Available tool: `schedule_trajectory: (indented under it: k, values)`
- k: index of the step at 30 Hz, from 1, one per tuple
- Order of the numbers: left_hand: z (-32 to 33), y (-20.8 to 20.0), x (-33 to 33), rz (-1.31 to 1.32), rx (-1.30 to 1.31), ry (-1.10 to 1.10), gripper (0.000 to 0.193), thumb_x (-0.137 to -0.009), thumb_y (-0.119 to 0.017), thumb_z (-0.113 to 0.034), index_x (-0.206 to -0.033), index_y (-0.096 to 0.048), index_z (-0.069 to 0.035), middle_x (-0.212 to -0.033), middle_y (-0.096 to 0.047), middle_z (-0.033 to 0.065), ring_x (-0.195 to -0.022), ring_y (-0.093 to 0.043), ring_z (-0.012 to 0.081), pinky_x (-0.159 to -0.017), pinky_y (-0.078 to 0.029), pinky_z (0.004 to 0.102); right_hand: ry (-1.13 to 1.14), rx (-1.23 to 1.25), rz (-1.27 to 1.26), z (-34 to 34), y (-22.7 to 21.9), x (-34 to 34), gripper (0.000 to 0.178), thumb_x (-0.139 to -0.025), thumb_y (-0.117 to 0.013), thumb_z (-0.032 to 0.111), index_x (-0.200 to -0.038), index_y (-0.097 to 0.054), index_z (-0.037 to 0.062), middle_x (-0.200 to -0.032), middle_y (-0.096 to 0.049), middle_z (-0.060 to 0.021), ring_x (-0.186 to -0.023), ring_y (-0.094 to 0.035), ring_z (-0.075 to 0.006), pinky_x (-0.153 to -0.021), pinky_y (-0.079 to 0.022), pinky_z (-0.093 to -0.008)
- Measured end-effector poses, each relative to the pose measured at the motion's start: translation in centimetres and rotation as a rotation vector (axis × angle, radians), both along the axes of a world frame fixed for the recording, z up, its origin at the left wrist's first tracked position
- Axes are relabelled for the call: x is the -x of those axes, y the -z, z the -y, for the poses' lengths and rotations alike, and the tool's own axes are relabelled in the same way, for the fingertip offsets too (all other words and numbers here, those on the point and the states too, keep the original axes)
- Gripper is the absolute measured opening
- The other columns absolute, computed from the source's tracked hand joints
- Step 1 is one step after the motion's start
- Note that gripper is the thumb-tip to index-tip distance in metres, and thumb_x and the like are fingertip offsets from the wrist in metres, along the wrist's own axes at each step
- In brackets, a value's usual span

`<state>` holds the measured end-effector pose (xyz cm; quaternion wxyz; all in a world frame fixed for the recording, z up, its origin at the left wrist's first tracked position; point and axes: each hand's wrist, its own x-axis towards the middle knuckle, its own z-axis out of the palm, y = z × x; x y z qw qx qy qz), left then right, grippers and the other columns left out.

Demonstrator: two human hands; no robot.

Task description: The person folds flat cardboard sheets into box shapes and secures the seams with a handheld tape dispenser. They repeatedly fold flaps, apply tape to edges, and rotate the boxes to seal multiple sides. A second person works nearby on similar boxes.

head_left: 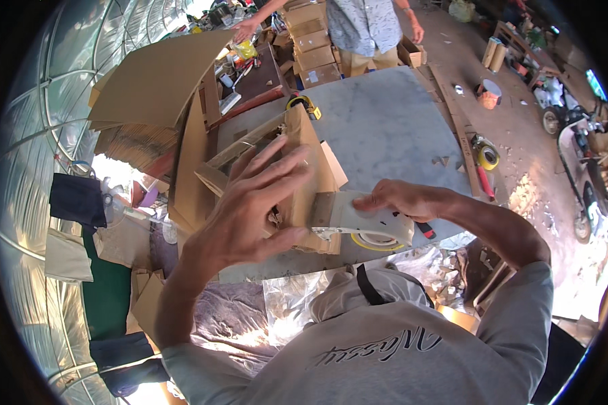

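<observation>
A brown cardboard box (302, 169) stands on the grey tabletop (378, 128), with openings in its left part. My left hand (250, 206) is spread over the box, fingers apart; whether its fingertips touch the cardboard I cannot tell. A white tape dispenser (366, 214) is in my right hand (395, 199), the thumb on top and the other fingers mostly hidden. The dispenser's front end meets the right side of the box. A yellow-rimmed tape roll shows at its underside. Beside my right hand lies a red and black tool (426, 229).
Across the table stands a person in a patterned shirt (365, 27), one hand (245, 30) by large cardboard sheets (155, 77). A black and yellow tape roll (305, 106) sits beyond the box. Another yellow roll (488, 157) and a red-handled tool (485, 182) lie at right.
</observation>
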<state>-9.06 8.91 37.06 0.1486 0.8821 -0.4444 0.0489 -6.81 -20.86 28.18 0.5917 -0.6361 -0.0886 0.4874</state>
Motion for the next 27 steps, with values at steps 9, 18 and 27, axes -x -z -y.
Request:
schedule_trajectory:
  k: [9, 18, 27]
  values:
    - [1.9, 0.4, -1.3, 0.003, -0.167, 0.210, 0.042, -0.071, -0.081, -0.041, -0.080, -0.076, 0.000, -0.103, -0.064, 0.0110, -0.125, -0.054, 0.0266, -0.121, -0.017, 0.0662, 0.025, 0.419, -0.022, -1.8, -6.6, 0.3, 0.053, -0.101, -0.065, 0.043, -0.131, -0.065, -0.0009, -0.119, -0.072, -0.0129, -0.100, -0.072, -0.0209, -0.087, -0.059, -0.0362]
    - [1.6, 0.8, -1.4, -0.028, -0.217, 0.195, 0.049, -0.068, -0.078, -0.039, -0.095, -0.076, 0.002, -0.106, -0.066, 0.0129, -0.130, -0.052, 0.0328, -0.120, -0.012, 0.0713, -0.030, 0.465, -0.085, -3.7, -9.3, -1.6, 0.042, -0.098, -0.067, 0.036, -0.124, -0.067, 0.0037, -0.115, -0.073, -0.0099, -0.094, -0.074, -0.0196, -0.085, -0.061, -0.0386]
    - [3.2, 0.0, -1.7, -0.014, -0.207, 0.290, 0.045, -0.065, -0.080, -0.035, -0.095, -0.078, -0.002, -0.110, -0.066, 0.0123, -0.131, -0.051, 0.0329, -0.120, -0.013, 0.0706, -0.323, 0.815, 0.177, -5.6, -10.8, 0.7, 0.050, -0.097, -0.061, 0.035, -0.136, -0.061, 0.0034, -0.124, -0.070, -0.0139, -0.104, -0.071, -0.0255, -0.090, -0.057, -0.0428]
